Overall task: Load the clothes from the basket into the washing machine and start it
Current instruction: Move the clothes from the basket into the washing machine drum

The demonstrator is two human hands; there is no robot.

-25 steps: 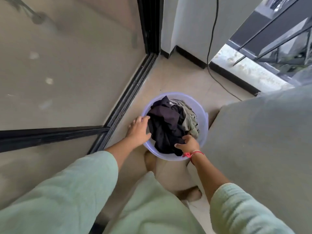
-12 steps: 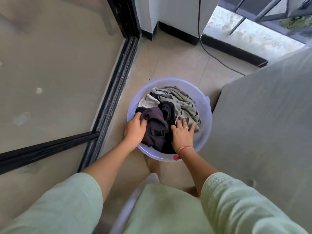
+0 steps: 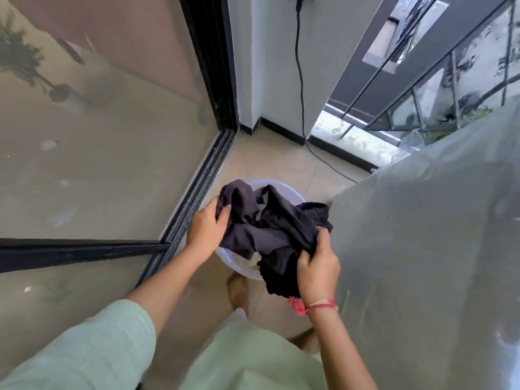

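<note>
Sleeves [image 3: 92, 353] of pale green frame the nearest edge, and from them two bare forearms reach down. At the right wrist sits a red thread band [image 3: 320, 305], and the right hand [image 3: 318, 266] above it has its fingers curled round a fold of the dark clothes [image 3: 267, 232]; the left hand [image 3: 206, 232] pinches the opposite side of the same bundle. The bundle hangs between the two hands, raised above the lavender basket [image 3: 236, 263], with one tail drooping past the near rim beside the right hand and a scrap of pale fabric showing in the basket underneath. A bare foot [image 3: 237, 288] stands on the tiled floor [image 3: 267, 164] just beside the basket. To lift cleanly, I judge the hands should gather the loose tail in before swinging right, so nothing drags on the tiles or snags the rim, and the pale piece below will need a second trip. Just right of the basket rises a large shape under a grey cover [image 3: 422, 249], most likely the washing machine; no lid or opening shows, so the cover probably has to be folded back before anything goes in. Further off, a black cable [image 3: 300, 80] runs down the white wall [image 3: 281, 66], a glass sliding door [image 3: 84, 164] stands on the left, and a balcony railing [image 3: 453, 80] closes the far right.
</note>
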